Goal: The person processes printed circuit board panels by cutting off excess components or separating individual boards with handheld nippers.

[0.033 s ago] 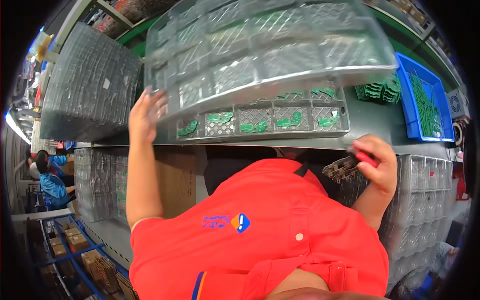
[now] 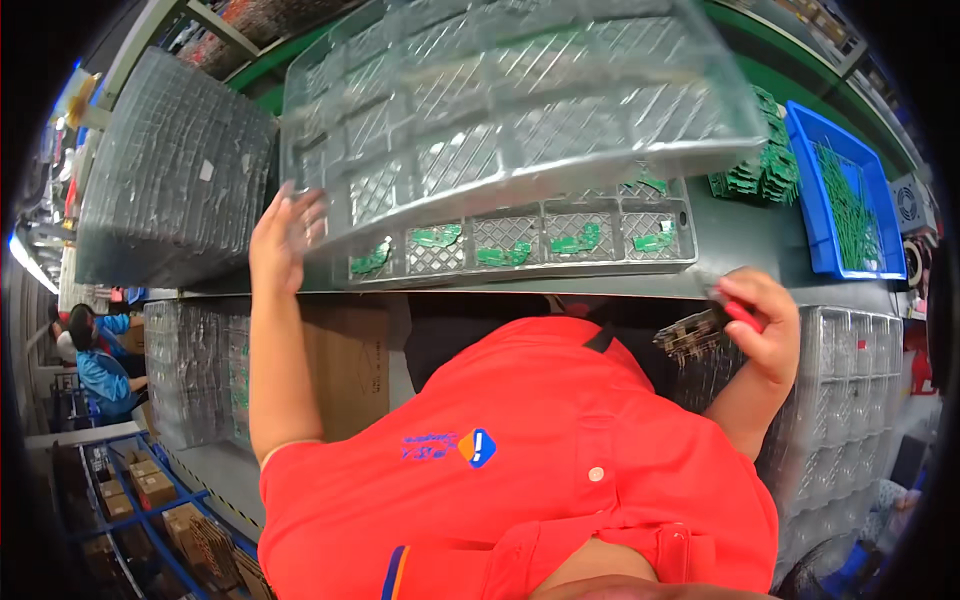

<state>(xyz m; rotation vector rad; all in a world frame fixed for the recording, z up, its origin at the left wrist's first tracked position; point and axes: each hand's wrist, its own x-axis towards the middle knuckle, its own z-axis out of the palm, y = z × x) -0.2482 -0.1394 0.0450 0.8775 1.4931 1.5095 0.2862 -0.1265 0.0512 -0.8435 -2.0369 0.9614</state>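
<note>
My left hand (image 2: 280, 238) is closed on the left edge of a clear plastic compartment tray (image 2: 560, 115), its fingers blurred. That tray is tilted above a second clear tray (image 2: 600, 268) on the bench. Small green circuit boards (image 2: 503, 254) lie one to a pocket in the lower tray's front row; the raised tray hides most of the pockets behind. At the bench's front edge, my right hand (image 2: 765, 325) is closed around a red-handled hand tool (image 2: 740, 308), its tip blurred. Just left of this hand is a brown, toothed-looking cluster (image 2: 688, 338); whether I hold it cannot be made out.
A tall stack of clear trays (image 2: 170, 170) stands at the left. Piled green boards (image 2: 765, 175) and a blue bin (image 2: 815, 215) of thin green strips are on the right. More trays (image 2: 850, 390) stand below the bench. A co-worker in blue (image 2: 105, 375) is far left.
The raised tray has shifted a little left and down, with my left hand still on its edge. My right hand has moved slightly to the right with the tool.
</note>
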